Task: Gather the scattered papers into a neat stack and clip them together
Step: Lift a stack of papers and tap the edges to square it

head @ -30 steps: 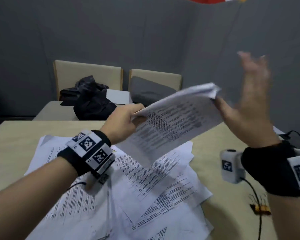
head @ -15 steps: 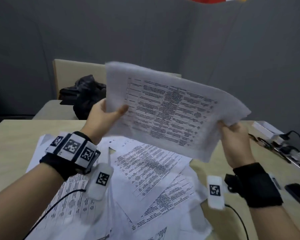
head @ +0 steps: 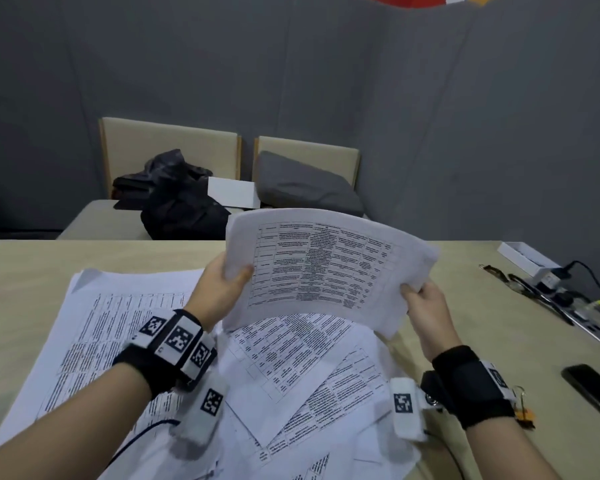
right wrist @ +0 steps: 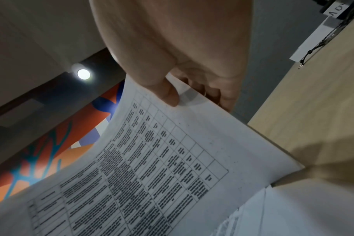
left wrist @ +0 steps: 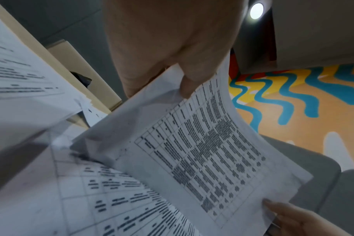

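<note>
I hold a bundle of printed papers [head: 326, 268] in the air over the table, printed tables facing me. My left hand [head: 222, 285] pinches its left edge with the thumb on top, and my right hand [head: 421, 299] pinches its right edge. The left wrist view shows the same bundle [left wrist: 202, 151] under my left thumb [left wrist: 187, 86]; the right wrist view shows the bundle [right wrist: 162, 167] under my right thumb [right wrist: 168, 94]. More loose papers [head: 274, 368] lie scattered and overlapping on the table below. A binder clip [head: 523, 412] with an orange body peeks out beside my right wrist.
The beige table [head: 499, 341] carries a black phone [head: 593, 389] at the right edge, and a white box [head: 527, 258], cables and pens at the far right. Behind the table stand two chairs [head: 170, 150] with a black bag [head: 177, 202] and a grey cushion [head: 305, 188].
My right hand came down from the air and took the bundle's right edge. The bundle turned to face me, then both hands lowered it toward the table.
</note>
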`<state>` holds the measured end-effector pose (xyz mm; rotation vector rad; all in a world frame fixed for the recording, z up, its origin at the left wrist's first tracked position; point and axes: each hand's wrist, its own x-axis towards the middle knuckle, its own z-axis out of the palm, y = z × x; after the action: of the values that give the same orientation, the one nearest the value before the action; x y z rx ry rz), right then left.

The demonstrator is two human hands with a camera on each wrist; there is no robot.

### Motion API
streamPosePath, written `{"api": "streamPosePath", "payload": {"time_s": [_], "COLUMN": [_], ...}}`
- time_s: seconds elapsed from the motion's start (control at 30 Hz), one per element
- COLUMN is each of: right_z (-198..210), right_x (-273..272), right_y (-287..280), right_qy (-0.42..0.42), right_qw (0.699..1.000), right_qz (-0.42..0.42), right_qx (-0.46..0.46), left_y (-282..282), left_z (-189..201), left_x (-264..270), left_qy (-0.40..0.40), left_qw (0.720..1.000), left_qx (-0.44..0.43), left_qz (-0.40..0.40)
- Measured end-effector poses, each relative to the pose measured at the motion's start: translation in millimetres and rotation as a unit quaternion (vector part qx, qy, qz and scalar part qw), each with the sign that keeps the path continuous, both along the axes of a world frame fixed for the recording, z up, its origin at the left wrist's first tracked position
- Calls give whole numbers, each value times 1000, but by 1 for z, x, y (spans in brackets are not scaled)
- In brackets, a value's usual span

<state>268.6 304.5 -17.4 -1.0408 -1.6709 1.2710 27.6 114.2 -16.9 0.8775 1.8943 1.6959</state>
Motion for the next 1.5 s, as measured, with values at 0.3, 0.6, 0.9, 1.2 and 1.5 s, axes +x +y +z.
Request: {"api": "streamPosePath", "payload": {"time_s": [0.3,0.6,0.9,1.2,1.5], "right_z": [7,10,-5,-45,-51], "right_x": [-5,-82,-157,-165,-168], "right_y": [-2,-75,-131,-141,-155], "right_qy": [17,243,31,-141,-205], "right_qw": [997,844,945,880,899], "right_qz": [-69,233,279,418,385], "right_qx": [21,-417,-167,-176,-47], "left_y": [-19,-41,-123,-230,-227], "left_z": [9,16,-3,-20,-48], "left_x": [-3,-13,-7,-59,-73], "left_qy": [-61,-281,-350,-185,-36], "left_qw": [998,942,922,938,935], "left_qx": [16,133,89,-168,-304], "left_qz": [25,126,139,238,180]}}
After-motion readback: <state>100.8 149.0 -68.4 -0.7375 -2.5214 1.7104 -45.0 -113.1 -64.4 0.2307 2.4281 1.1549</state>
